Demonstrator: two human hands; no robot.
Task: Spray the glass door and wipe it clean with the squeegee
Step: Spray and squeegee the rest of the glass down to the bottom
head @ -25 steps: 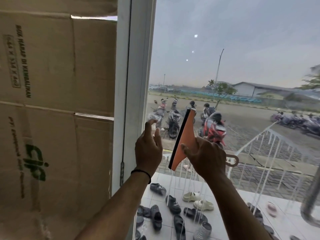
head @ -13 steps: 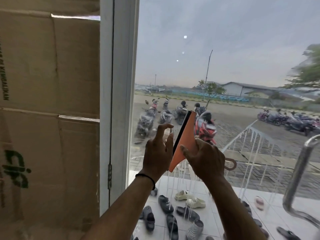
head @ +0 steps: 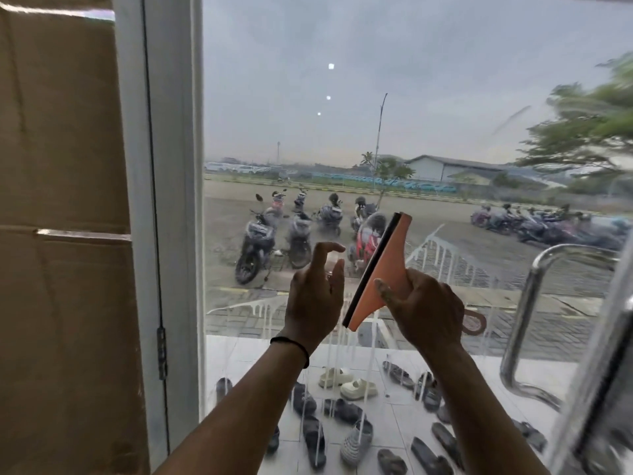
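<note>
The glass door (head: 342, 132) fills the view, with white foam streaks running down its lower half. My right hand (head: 423, 308) grips the handle of an orange squeegee (head: 383, 272) whose black rubber blade points left, tilted up to the right. My left hand (head: 317, 296) is raised just left of the blade, fingers loosely bent near the blade, holding nothing. A black band sits on my left wrist. No spray bottle is in view.
The white door frame (head: 171, 200) with a hinge stands at the left, beside stacked cardboard boxes (head: 61, 234). A chrome door handle (head: 524, 320) curves at the right. Shoes and parked motorbikes lie outside, behind the glass.
The view has shifted right, so the frame and boxes slid left. Both hands with the squeegee moved right across the glass. My left hand came off the frame side and now sits near the blade.
</note>
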